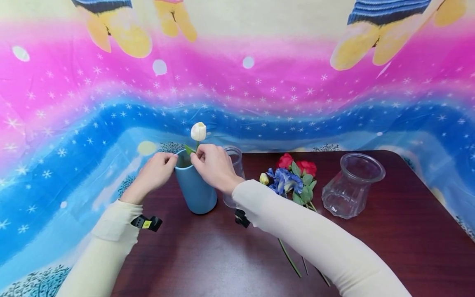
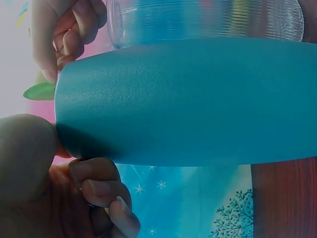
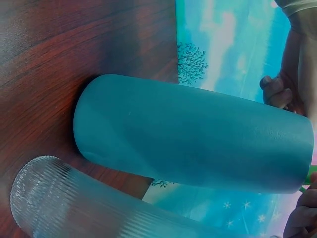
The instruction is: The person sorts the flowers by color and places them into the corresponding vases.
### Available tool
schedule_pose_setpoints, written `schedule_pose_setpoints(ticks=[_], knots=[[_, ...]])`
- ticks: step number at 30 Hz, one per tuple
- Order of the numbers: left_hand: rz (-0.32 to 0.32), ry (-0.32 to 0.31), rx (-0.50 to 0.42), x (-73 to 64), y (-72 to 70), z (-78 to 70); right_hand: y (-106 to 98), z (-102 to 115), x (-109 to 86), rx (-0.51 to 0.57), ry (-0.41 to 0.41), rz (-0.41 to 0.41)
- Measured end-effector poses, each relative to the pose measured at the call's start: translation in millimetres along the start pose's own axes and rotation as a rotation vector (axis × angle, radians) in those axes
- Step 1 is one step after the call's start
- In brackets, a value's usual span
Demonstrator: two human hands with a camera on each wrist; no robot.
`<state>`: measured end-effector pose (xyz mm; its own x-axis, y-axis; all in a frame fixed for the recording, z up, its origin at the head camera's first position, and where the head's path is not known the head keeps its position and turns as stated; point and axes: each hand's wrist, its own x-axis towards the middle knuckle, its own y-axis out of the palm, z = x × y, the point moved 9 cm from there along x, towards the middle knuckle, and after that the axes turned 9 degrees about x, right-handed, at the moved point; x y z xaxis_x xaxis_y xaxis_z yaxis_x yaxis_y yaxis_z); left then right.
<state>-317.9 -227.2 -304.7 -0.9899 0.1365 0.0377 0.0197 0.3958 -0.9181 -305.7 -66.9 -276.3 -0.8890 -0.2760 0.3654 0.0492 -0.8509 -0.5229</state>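
A matte blue vase (image 1: 196, 192) stands upright on the table in the head view. My left hand (image 1: 154, 175) pinches its rim from the left; in the left wrist view the thumb is over the rim and the fingers (image 2: 101, 191) curl against the outside. Across the mouth, my right hand (image 1: 215, 167) pinches the stem of a white tulip (image 1: 198, 131), its bloom upright above the vase. A green leaf (image 2: 40, 91) pokes out at the rim in the left wrist view. The stem's lower end is hidden by the hand and vase.
Close to the right of the blue vase stands a ribbed clear glass (image 3: 64, 198). Red roses (image 1: 307, 167), blue flowers (image 1: 285, 181) and a pale yellow bud (image 1: 264, 178) lie on the dark wooden table (image 1: 208, 260). A wide-rimmed glass vase (image 1: 345, 196) stands farther right.
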Motion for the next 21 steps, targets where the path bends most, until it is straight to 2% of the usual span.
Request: schedule_pose_setpoints(ticks=[9, 16, 21], knots=[[0.008, -0.002, -0.005, -1.8, 0.0, -0.6, -10, 0, -5.4, 0.052, -0.024, 0.007], [0.003, 0.005, 0.001, -1.7, -0.4, -0.9, -27, 4, -12.5, 0.032, -0.073, -0.036], [0.005, 0.002, 0.007, -1.3, 0.5, -0.4, -40, 3, -19.5, 0.056, -0.092, -0.037]])
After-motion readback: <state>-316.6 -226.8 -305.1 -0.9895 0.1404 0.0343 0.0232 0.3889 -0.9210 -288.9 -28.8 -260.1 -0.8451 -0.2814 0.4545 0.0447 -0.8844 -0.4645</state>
